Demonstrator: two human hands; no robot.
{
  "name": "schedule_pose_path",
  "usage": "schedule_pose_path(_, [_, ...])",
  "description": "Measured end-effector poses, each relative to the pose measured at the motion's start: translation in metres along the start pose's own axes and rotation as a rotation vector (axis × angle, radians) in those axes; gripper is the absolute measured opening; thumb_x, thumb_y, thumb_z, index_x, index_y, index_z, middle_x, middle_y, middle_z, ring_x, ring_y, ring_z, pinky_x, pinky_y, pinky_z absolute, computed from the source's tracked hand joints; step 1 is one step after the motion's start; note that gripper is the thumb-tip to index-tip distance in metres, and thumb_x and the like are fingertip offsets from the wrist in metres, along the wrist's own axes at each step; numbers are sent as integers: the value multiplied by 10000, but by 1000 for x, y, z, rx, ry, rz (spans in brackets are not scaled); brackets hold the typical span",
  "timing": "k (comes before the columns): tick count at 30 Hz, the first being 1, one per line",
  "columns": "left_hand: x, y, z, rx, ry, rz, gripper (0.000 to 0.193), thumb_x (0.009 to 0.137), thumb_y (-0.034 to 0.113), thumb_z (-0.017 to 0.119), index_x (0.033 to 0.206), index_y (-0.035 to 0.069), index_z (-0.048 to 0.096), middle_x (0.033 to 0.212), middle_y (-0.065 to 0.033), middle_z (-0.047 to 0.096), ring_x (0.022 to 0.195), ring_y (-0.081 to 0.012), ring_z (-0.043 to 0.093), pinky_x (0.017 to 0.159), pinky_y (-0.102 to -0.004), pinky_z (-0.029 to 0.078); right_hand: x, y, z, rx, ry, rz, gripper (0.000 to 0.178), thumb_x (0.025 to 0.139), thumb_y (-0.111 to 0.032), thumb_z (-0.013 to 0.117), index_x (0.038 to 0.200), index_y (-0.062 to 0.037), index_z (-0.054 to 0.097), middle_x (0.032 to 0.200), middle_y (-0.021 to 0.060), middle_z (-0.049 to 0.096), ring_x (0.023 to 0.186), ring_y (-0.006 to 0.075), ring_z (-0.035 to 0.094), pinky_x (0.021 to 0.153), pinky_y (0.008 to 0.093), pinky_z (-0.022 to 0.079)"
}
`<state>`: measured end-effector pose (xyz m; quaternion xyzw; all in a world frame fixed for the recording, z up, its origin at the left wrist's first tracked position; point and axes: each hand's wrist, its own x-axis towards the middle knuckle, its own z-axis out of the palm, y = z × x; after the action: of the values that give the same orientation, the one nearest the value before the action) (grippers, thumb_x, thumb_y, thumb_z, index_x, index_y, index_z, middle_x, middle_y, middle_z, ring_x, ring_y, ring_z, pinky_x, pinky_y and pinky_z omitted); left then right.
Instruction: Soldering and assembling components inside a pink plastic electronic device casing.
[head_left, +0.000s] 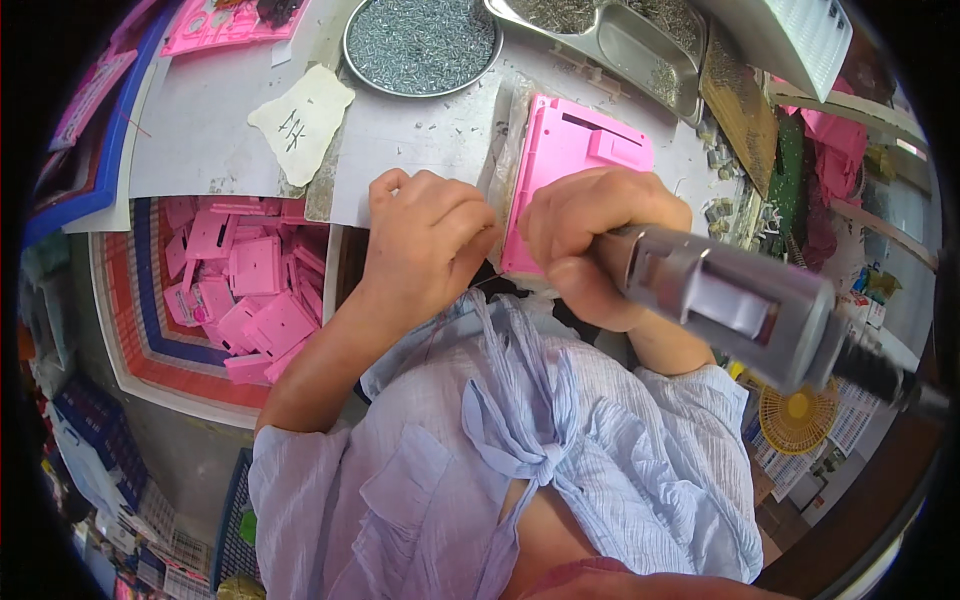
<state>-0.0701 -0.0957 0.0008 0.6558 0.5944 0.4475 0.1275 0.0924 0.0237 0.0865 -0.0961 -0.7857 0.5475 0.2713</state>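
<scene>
My right hand (610, 235) is wrapped around a grey electric screwdriver (730, 305), whose black cord leaves its back end toward the right rim. The tool's tip is hidden beyond my fist. Just ahead of that hand lies a pink plastic housing (575, 135) on the worktable, with a dark slot and a raised block; my fist covers its lower right part. To the left of the housing, my left hand (430, 235) is closed with its fingers curled at the table's near edge. Whatever its fingertips may hold cannot be made out.
A round metal tray (424, 93) of small screws stands at the back, beside a compartmented steel tray (635, 50) with more small metal parts. Torn paper (305, 120) lies left. Below it, a lined bin (108, 335) holds several pink parts (255, 265). Small metal pieces (718, 215) lie right.
</scene>
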Motion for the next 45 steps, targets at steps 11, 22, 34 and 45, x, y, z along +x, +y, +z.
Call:
schedule_pose_path(11, [2,10,8,-77,7,75,178,766,146,825,907,123,717,895,34,709,789,-153,629,890,-394,342,-4,-23,-5,564,151,-56,310,941,-246,771,997,-9,579,722,71,585,604,176,553,589,349,492])
schedule_pose_path(22, [11,5,0,36,-389,188,402,825,109,662,1225,103,705,1396,-13,657,1344,-178,552,971,-439,380,-33,-15,20,387,160,-41,229,935,-172,741,919,-31,561,636,58,562,532,195,550,507,345,469])
schedule_pose_path(34, [19,22,1,141,-391,169,394,812,64,623,1194,104,708,1365,-12,670,1303,-145,582,903,-422,372,-40,-5,4,284,158,-152,205,901,-170,772,881,-27,626,612,54,591,507,212,582,497,357,501])
schedule_pose_path(45, [49,51,52,310,-443,237,418,888,192,696,1299,118,682,1420,-34,628,1349,-201,544,1039,-420,309,-84,24,-89,387,676,-143,158,959,-93,665,983,6,544,635,73,565,526,115,497,500,287,420])
